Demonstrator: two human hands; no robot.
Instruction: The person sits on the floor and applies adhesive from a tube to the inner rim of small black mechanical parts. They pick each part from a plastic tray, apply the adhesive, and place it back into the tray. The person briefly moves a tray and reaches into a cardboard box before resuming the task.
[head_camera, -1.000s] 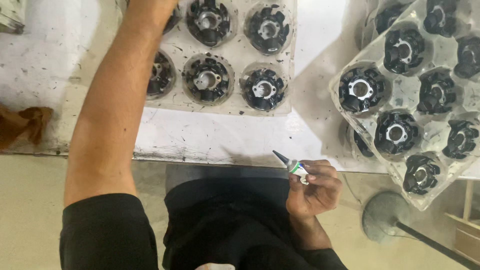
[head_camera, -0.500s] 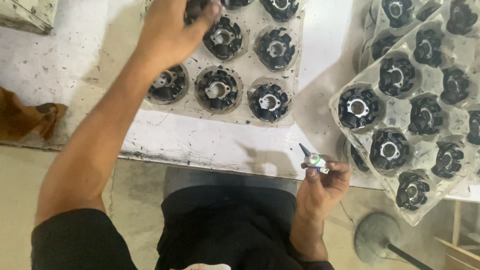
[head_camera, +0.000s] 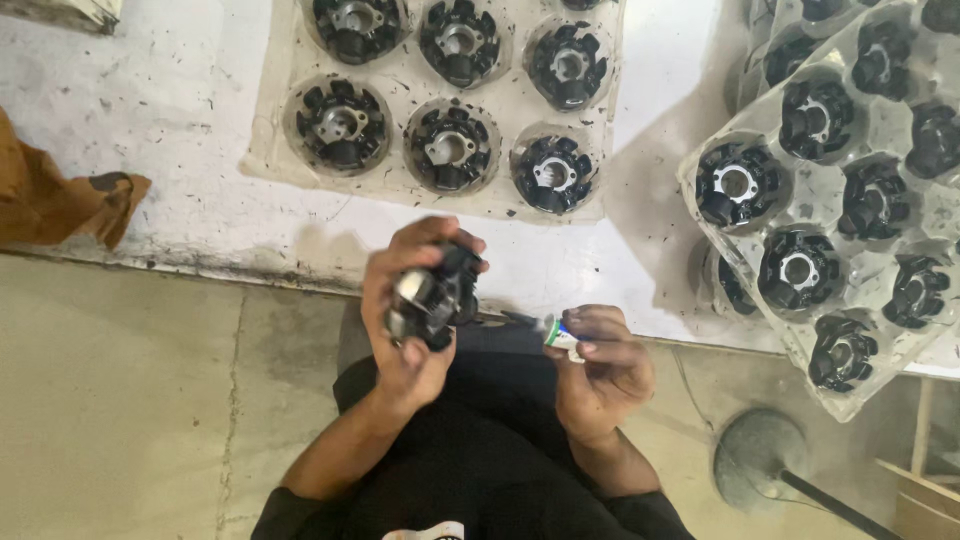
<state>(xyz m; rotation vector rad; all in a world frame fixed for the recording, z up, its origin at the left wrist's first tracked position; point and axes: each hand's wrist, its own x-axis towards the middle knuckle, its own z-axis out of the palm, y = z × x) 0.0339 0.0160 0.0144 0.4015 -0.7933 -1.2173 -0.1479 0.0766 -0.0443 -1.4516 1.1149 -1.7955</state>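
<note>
One black wound part (head_camera: 436, 296) is now lifted off the tray (head_camera: 275, 150), gripped in the left hand (head_camera: 410, 320); small tube (head_camera: 556, 333) pinched in the right hand (head_camera: 600, 370).

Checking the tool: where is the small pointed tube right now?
In the right hand, low centre-right, its tip toward the black coil part in the left hand.

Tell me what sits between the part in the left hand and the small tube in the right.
Nothing: in the head view the part and tube are apart, with only dark clothing behind the gap.
</note>
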